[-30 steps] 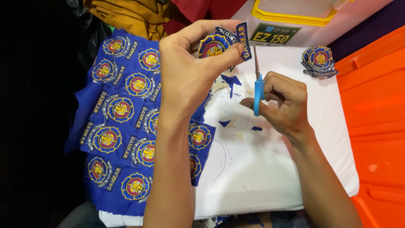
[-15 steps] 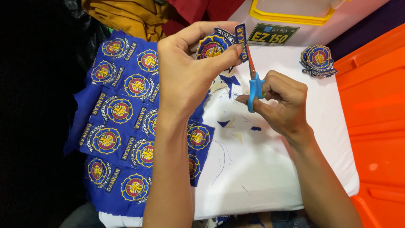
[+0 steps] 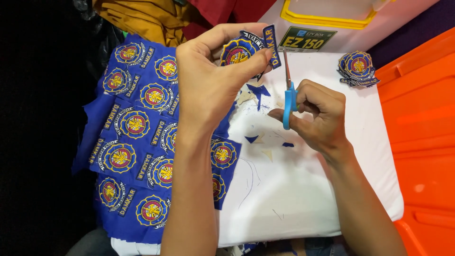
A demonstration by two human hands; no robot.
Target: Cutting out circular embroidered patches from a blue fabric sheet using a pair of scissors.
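two hands at work over a white board (image 3: 303, 199). left hand (image 3: 208, 85): raised, back toward the camera, thumb and fingers pinched on a round embroidered patch (image 3: 237, 51) in blue, yellow and red, with a narrow blue lettered strip (image 3: 272, 43) standing at the patch's right edge. right hand (image 3: 315, 116): curled closed through the blue handles of small scissors (image 3: 288, 95), blades pointing up toward the strip and nearly together; whether they touch the cloth cannot be told. both forearms rise from the bottom edge, the left crossing a blue cloth sheet (image 3: 137, 142).

blue cloth sheet: lies to the left, partly on the board, printed with rows of the same round emblems and lettered strips, uncut.

scraps (image 3: 258, 90): small blue and pale offcuts scattered on the board just below the hands.

stack of cut patches (image 3: 358, 68): at the board's far right corner, well apart from the hands.

white plastic box (image 3: 332, 21): yellow rim, behind the board; contents not visible.

orange container (image 3: 422, 123): along the right; contents not visible.

mustard and red fabric (image 3: 147, 19): bunched at the top.
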